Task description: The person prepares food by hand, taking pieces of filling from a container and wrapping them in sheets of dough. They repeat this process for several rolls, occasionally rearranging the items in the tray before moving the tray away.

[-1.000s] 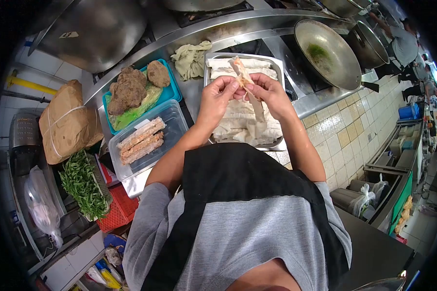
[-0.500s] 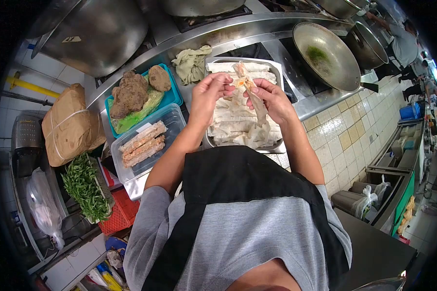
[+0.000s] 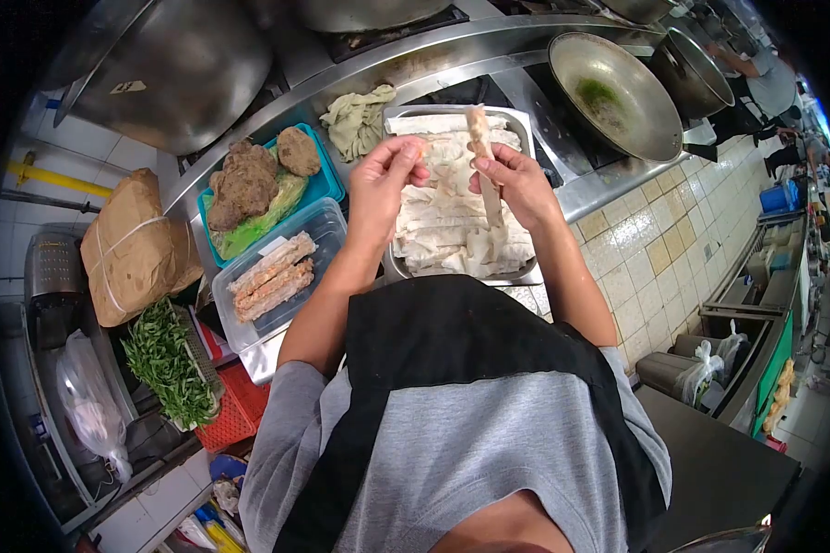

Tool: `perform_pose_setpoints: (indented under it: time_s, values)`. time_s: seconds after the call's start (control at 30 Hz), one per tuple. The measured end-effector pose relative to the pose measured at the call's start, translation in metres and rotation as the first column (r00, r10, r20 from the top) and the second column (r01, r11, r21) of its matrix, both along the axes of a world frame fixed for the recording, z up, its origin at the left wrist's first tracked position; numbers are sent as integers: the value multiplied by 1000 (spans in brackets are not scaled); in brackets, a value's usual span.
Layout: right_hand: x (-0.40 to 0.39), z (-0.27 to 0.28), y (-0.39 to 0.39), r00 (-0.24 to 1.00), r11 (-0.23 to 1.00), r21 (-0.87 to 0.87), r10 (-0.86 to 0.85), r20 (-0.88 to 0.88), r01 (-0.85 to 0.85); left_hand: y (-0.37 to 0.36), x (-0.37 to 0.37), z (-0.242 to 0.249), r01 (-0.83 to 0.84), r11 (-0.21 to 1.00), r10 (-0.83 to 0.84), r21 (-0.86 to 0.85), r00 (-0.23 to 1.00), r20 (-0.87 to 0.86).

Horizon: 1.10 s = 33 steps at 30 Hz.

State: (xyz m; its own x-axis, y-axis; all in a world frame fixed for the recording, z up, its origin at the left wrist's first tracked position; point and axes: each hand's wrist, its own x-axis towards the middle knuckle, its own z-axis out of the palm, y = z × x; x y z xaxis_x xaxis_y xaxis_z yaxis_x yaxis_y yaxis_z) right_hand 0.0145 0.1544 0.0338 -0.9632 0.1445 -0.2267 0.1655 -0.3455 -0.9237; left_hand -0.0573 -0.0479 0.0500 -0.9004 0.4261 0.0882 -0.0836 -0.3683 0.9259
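The person's left hand (image 3: 387, 189) is raised over the left side of the tray, its thumb and fingers pinched together on a small orange morsel (image 3: 422, 147) that shows at the fingertips. The right hand (image 3: 515, 182) grips a slim, pale, wrapper-covered roll (image 3: 479, 129) between thumb and fingers. This roll stands nearly upright above the tray, its pinkish upper end clear of the fingers and a pale flap of wrapper hanging below them. The two hands are near each other but apart.

Beneath both hands, a rectangular silver metal tray (image 3: 525, 118) sits on the stainless steel tabletop (image 3: 563, 115), filled with off-white wrapped rolls (image 3: 443, 241) lying side by side. Just left of the tray is a clear rectangular plastic container (image 3: 331, 227) with pinkish-orange, rough-surfaced sticks (image 3: 272, 276) inside. Beyond it, a teal plastic tray (image 3: 336, 182) bears a large, lumpy brown root-like piece (image 3: 242, 182), a smaller brown rounded piece (image 3: 297, 150) and bright green plastic-like wrapping (image 3: 254, 228). A crumpled pale green cloth (image 3: 357, 123) lies between the teal tray and the metal one. To the right, a wide metal wok (image 3: 650, 92) has green residue (image 3: 597, 92) inside.
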Motion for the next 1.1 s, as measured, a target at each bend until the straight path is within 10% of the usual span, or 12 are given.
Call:
perform_pose_setpoints:
  time_s: [0.27,0.5,0.6,0.8,0.9,1.0,1.1]
  values:
    - [-6,5,-20,993,993,-75,-93,-78,88,26,27,-19,28,870,-150,-492,966,-211]
    - [-2,7,-22,992,996,-50,-84,-99,79,27,23,-28,71,908,-145,-413,978,-151]
    - [1,15,-22,996,989,-118,-90,-28,86,21,16,-34,262,956,-251,-131,963,96]
    - [2,12,-9,993,972,-209,-114,-40,103,13,8,-54,200,955,-173,-222,976,133]
    - [4,17,-3,988,947,-301,-136,-73,108,6,6,-58,39,711,-258,-703,943,-208]
    - [2,18,-2,982,936,-326,-170,-78,136,10,14,-64,-194,767,-246,-612,791,-560]
    - [-1,18,-3,971,917,-361,-217,-98,169,13,27,-27,-212,742,-246,-635,795,-554]
